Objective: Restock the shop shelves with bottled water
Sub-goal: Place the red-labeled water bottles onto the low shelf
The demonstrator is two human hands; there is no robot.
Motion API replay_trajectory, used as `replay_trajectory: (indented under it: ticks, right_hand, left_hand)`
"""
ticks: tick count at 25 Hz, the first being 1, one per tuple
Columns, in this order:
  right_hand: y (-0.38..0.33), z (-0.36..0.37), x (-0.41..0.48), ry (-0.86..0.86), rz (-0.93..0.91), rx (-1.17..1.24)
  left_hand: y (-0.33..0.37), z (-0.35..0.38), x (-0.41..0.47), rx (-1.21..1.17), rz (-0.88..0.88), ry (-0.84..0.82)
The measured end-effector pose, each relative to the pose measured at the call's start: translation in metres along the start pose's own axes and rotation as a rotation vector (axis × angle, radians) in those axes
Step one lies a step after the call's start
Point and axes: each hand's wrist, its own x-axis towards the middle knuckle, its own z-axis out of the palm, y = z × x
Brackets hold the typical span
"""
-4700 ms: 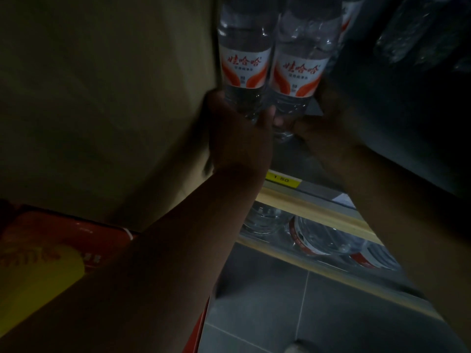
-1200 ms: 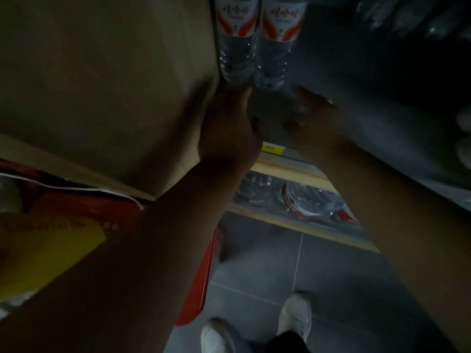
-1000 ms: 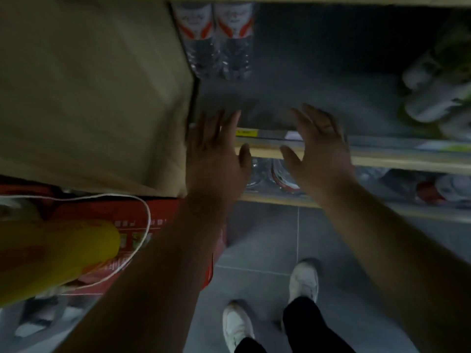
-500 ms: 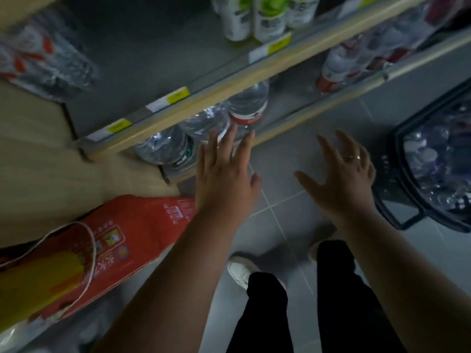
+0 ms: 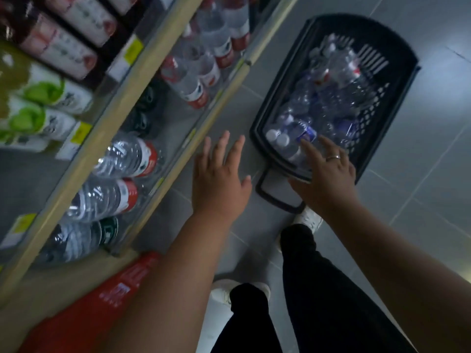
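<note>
Black basket (image 5: 404,47) of bottles (image 5: 331,98) has come beneath the right hand (image 5: 328,174); left hand (image 5: 219,182) alongside, both spread, empty.

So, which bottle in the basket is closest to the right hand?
The blue-labelled bottle at the near end of the basket: the right hand points its forefinger just beside it; the others lie farther back.

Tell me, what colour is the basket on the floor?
Black. The basket is black plastic with holes in its walls, clearest in the head view.
</note>
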Motion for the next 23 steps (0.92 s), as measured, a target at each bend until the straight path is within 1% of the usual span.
replay_trajectory:
  ticks: [4, 8, 15, 18, 23]
  right_hand:
    - [0.049, -0.033, 0.029, -0.052, 0.051, 0.042]
    - [0.083, -0.043, 0.058, -0.036, 0.067, 0.052]
    - [0.123, -0.033, 0.113, -0.013, 0.177, 0.123]
    - [0.139, -0.027, 0.151, -0.014, 0.185, 0.13]
    - [0.166, -0.021, 0.234, 0.015, 0.278, 0.171]
  left_hand:
    - [0.06, 0.011, 0.057, 0.019, 0.059, -0.119]
    - [0.101, 0.034, 0.105, 0.072, 0.106, -0.219]
    - [0.118, 0.064, 0.177, 0.16, 0.142, -0.339]
    - [0.129, 0.085, 0.221, 0.121, 0.146, -0.389]
    - [0.147, 0.131, 0.297, 0.062, 0.189, -0.459]
